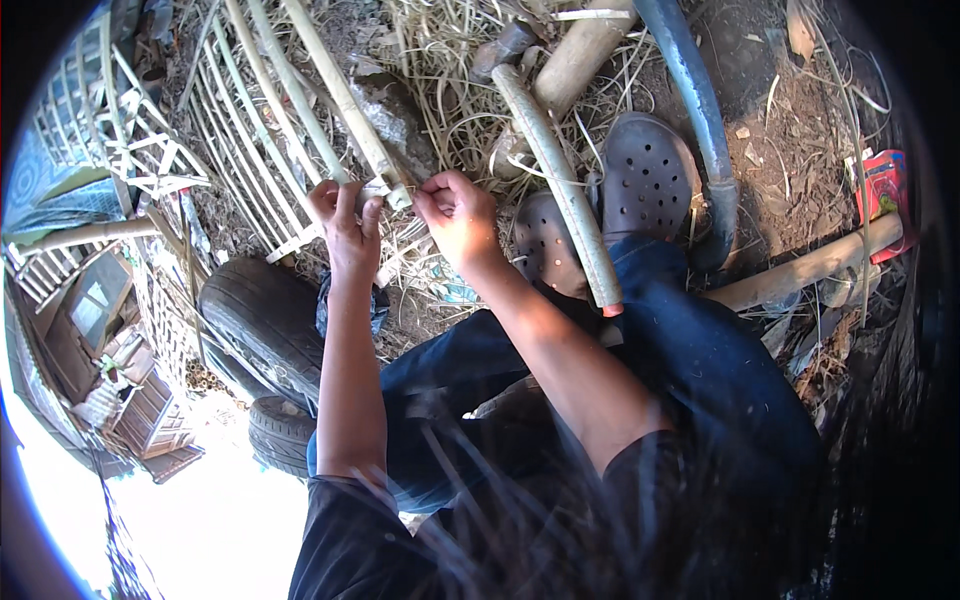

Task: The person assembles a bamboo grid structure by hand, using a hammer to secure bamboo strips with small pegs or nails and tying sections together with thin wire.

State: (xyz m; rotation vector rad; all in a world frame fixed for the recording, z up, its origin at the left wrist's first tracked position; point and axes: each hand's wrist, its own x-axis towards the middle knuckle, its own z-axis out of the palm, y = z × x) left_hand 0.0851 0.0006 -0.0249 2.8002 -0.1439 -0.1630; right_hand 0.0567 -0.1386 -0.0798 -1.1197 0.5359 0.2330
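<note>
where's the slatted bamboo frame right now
In the head view, the slatted bamboo frame is at upper left, above the black tire, with its lower right corner at the left hand and right hand.

Your slatted frame (340, 90) looks like bare bamboo or wood, its pale bars smooth and mostly matt. Around it you have dry, papery-looking shavings (430, 95) over rough, crumbly soil (750, 60). The hammer (556, 180) by your feet pairs a dull, dark metal-looking head with a smooth wood-like handle. The curved blue bar (690, 90) seems to be scuffed metal with a faint sheen. You wear matt, moulded-plastic clogs (655, 165) and woven denim jeans (650, 300). Beside you, the tyre (265, 310) is dull, grooved rubber; the red packet (882, 185) looks like glossy plastic.
</note>
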